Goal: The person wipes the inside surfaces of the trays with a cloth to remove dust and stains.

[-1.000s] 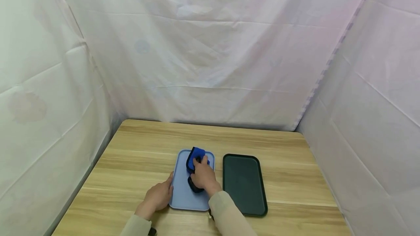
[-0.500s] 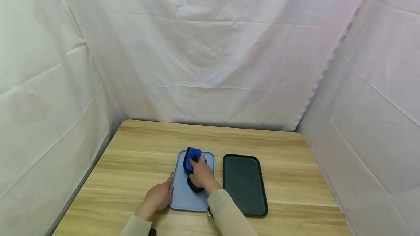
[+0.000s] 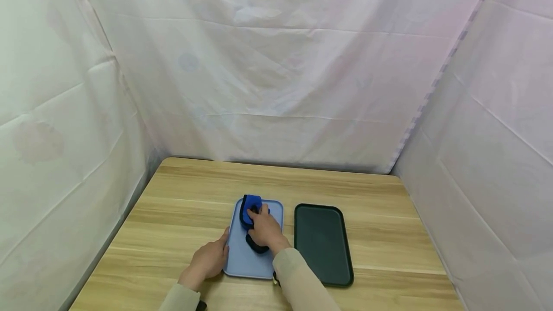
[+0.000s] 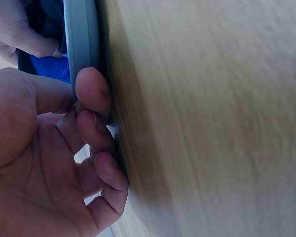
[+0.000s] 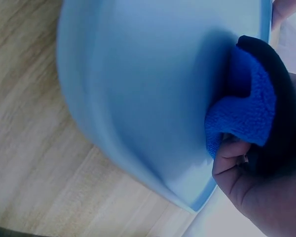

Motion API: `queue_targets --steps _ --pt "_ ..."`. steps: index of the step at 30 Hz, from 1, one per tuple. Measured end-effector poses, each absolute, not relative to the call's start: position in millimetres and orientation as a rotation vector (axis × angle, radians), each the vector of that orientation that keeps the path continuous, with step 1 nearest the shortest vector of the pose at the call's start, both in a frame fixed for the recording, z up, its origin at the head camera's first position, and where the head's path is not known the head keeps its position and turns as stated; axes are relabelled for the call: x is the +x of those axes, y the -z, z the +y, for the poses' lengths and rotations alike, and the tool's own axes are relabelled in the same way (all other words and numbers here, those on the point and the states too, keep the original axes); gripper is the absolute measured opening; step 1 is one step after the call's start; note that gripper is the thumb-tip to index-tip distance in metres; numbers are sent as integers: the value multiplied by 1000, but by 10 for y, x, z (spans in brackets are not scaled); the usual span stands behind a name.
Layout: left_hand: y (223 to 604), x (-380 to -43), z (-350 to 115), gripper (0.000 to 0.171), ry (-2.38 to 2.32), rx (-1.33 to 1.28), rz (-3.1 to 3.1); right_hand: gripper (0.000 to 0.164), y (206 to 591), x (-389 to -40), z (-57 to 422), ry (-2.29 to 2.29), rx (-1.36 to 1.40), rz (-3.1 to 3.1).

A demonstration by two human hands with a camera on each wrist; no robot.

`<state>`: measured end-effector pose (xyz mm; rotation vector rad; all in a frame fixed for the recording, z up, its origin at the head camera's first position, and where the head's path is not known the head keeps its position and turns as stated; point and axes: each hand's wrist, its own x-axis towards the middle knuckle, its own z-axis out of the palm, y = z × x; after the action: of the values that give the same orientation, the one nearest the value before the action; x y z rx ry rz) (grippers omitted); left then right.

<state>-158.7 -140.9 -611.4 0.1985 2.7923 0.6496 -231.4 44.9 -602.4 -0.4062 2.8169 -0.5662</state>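
A light blue rectangular tray [image 3: 245,262] lies flat on the table. Gathered in my right hand [image 3: 267,230] is a blue cloth [image 3: 252,201] with black edging, bunched against the tray's inner surface near its far left part. The right wrist view shows the fluffy blue fabric [image 5: 251,118] folded over, with curled fingers tucked into it. At the tray's left side, my left hand [image 3: 209,257] grips the rim. From the left wrist, the thumb and curled fingers meet at the tray's raised edge [image 4: 81,44], fingertips close to the tabletop.
A dark green tray [image 3: 323,244] lies just right of the blue one, partly behind the right sleeve [image 3: 298,272]. The wood-grain table [image 3: 190,205] is bounded by pale fabric walls [image 3: 276,71] at the back and both sides.
My right hand has slid the blue cloth a little to the left across the tray. The left hand stays at the rim, and both trays keep their places.
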Motion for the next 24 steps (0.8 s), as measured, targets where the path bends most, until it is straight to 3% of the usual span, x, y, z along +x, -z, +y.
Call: queue_targets --steps 24 --pt "6098 -1615 -1380 56 -651 164 2775 68 6036 -2192 221 383 -376 2872"
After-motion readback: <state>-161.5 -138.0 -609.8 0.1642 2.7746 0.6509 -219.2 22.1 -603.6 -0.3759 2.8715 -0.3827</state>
